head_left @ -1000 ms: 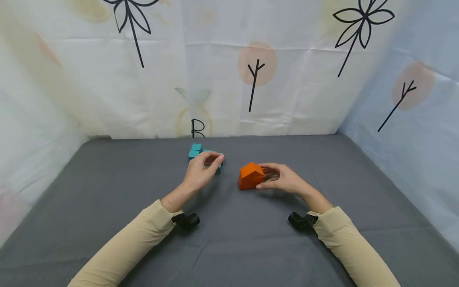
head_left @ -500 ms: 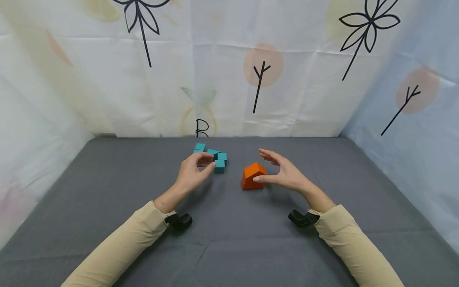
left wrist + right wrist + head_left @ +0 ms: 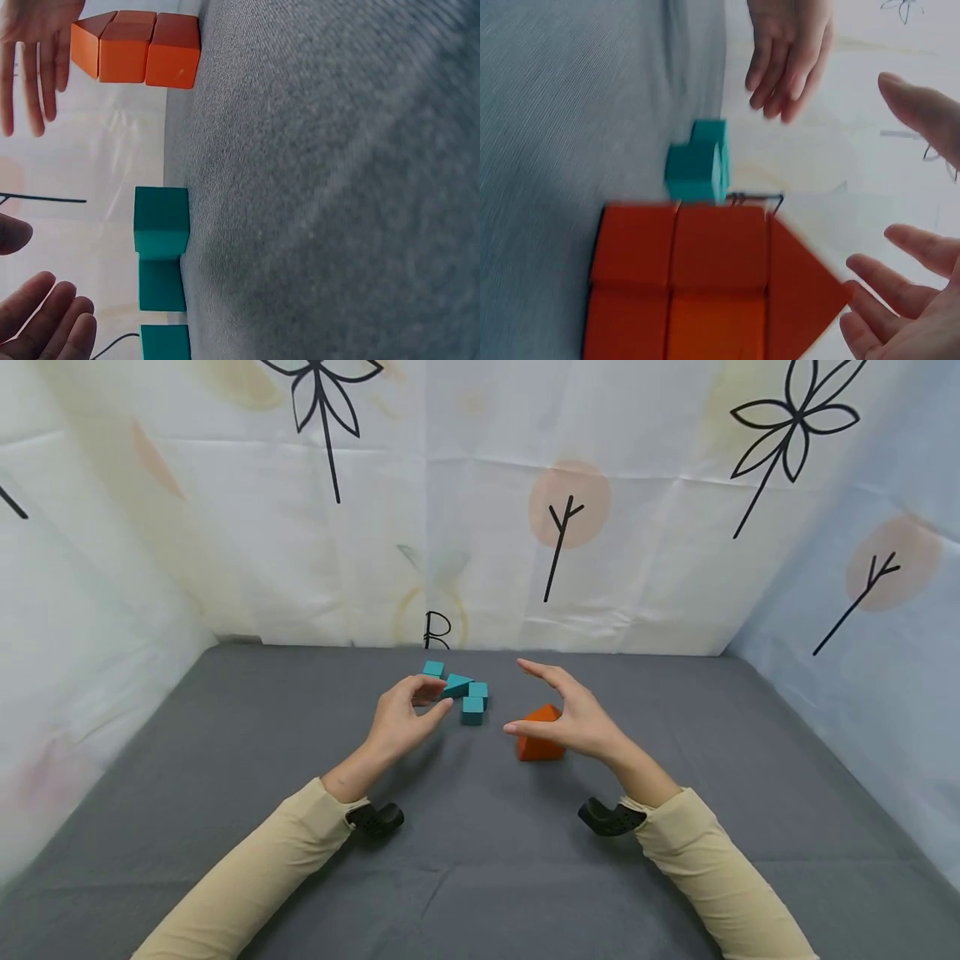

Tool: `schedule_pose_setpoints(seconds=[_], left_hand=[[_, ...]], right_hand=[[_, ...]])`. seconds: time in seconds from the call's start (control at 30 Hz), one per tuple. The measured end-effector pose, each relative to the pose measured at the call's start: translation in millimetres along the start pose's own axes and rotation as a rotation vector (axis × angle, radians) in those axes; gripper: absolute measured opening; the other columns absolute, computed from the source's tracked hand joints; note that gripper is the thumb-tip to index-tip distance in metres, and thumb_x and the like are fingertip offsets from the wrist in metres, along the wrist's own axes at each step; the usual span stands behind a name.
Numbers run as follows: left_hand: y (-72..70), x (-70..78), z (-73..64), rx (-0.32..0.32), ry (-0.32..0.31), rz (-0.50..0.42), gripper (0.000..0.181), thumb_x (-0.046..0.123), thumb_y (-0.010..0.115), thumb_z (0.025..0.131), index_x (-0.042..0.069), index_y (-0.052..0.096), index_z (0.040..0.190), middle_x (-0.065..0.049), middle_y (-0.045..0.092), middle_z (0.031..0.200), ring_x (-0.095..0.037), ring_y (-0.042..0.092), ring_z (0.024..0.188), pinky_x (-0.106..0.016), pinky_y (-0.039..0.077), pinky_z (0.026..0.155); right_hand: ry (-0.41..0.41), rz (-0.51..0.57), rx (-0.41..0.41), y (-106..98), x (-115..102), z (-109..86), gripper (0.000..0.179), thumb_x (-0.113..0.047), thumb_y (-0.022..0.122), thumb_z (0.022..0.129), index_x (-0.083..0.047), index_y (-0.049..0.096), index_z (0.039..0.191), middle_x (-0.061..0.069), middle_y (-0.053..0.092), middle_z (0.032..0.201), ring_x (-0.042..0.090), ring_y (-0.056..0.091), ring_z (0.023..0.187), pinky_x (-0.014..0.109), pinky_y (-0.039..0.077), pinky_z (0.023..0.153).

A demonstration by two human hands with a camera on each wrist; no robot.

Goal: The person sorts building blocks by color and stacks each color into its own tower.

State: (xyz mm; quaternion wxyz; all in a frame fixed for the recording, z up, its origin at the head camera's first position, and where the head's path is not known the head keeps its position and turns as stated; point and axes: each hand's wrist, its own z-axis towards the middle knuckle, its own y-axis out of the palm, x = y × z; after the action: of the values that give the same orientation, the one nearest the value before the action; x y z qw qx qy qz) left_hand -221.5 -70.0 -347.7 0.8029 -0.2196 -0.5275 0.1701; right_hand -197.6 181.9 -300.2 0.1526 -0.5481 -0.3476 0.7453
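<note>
An orange stack of blocks (image 3: pixel 537 747) stands on the grey cloth, cubes below and a wedge-shaped roof on top, as the right wrist view shows it (image 3: pixel 718 247). My right hand (image 3: pixel 576 718) hovers above and in front of it, thumb and fingers spread wide, hiding part of its top. Left of the stack lie loose teal blocks: several cubes (image 3: pixel 472 711) and a triangular block (image 3: pixel 456 685). Close beside these, my left hand (image 3: pixel 405 717) is held in the air with its fingers loosely bent, holding nothing and covering some of the teal group.
Grey cloth (image 3: pixel 480 893) covers the table, with a fold line near the front. A patterned white curtain (image 3: pixel 495 527) rises behind the blocks, and more fabric (image 3: pixel 862 635) walls the right side. Each wrist carries a black camera mount (image 3: pixel 375 820).
My right hand has come off the orange stack, opened wider and risen above it. The left hand has drawn slightly back from the teal blocks. The head view has shifted a little.
</note>
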Motion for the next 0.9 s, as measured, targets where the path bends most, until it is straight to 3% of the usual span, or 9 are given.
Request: schedule_pose_setpoints(seconds=[0.17, 0.4, 0.5, 0.7, 0.9], left_hand=[[-1.7, -0.6, -1.2, 0.002, -0.005, 0.008, 0.033, 0.018, 0.066, 0.091, 0.000, 0.062, 0.119, -0.016, 0.063, 0.116, -0.029, 0.061, 0.107, -0.041, 0.050, 0.093], [-3.7, -3.5, -3.2, -0.007, -0.026, 0.026, 0.037, 0.018, 0.068, 0.090, -0.001, 0.061, 0.120, -0.018, 0.062, 0.116, -0.031, 0.061, 0.108, -0.042, 0.050, 0.094], [-2.2, -4.7, -3.0, -0.024, -0.044, 0.035, 0.039, 0.018, 0.068, 0.090, -0.001, 0.060, 0.122, -0.018, 0.062, 0.117, -0.031, 0.061, 0.109, -0.042, 0.049, 0.095], [2.8, -4.1, 0.7, -0.053, -0.060, 0.014, 0.039, 0.016, 0.066, 0.091, -0.001, 0.058, 0.126, -0.019, 0.061, 0.121, -0.032, 0.060, 0.112, -0.041, 0.049, 0.096], [6.7, -2.2, 4.8, -0.083, -0.130, -0.012, 0.038, 0.008, 0.061, 0.094, 0.001, 0.055, 0.131, -0.019, 0.060, 0.124, -0.033, 0.061, 0.111, -0.040, 0.050, 0.095]], right_hand=[[-0.024, -0.003, 0.013, 10, -14, 1.8, 0.085, -0.035, 0.081, 0.076, -0.028, 0.037, 0.148, 0.000, 0.035, 0.152, 0.026, 0.031, 0.140, 0.055, 0.029, 0.111], [-0.066, 0.030, 0.020, 32, -26, 5.9, 0.082, -0.027, 0.080, 0.079, -0.017, 0.037, 0.148, 0.009, 0.040, 0.148, 0.028, 0.038, 0.137, 0.044, 0.033, 0.112], [-0.032, 0.087, 0.026, 42, -27, 7.9, 0.078, -0.022, 0.079, 0.081, -0.014, 0.039, 0.147, 0.012, 0.042, 0.145, 0.029, 0.039, 0.137, 0.039, 0.035, 0.112], [0.047, 0.164, 0.068, 60, -34, 12.2, 0.072, -0.013, 0.076, 0.082, -0.008, 0.041, 0.145, 0.017, 0.042, 0.143, 0.032, 0.042, 0.135, 0.040, 0.039, 0.108], [0.126, 0.233, 0.135, 75, -37, 17.3, 0.074, -0.003, 0.073, 0.083, -0.003, 0.036, 0.147, 0.019, 0.039, 0.148, 0.033, 0.040, 0.136, 0.041, 0.040, 0.107]])
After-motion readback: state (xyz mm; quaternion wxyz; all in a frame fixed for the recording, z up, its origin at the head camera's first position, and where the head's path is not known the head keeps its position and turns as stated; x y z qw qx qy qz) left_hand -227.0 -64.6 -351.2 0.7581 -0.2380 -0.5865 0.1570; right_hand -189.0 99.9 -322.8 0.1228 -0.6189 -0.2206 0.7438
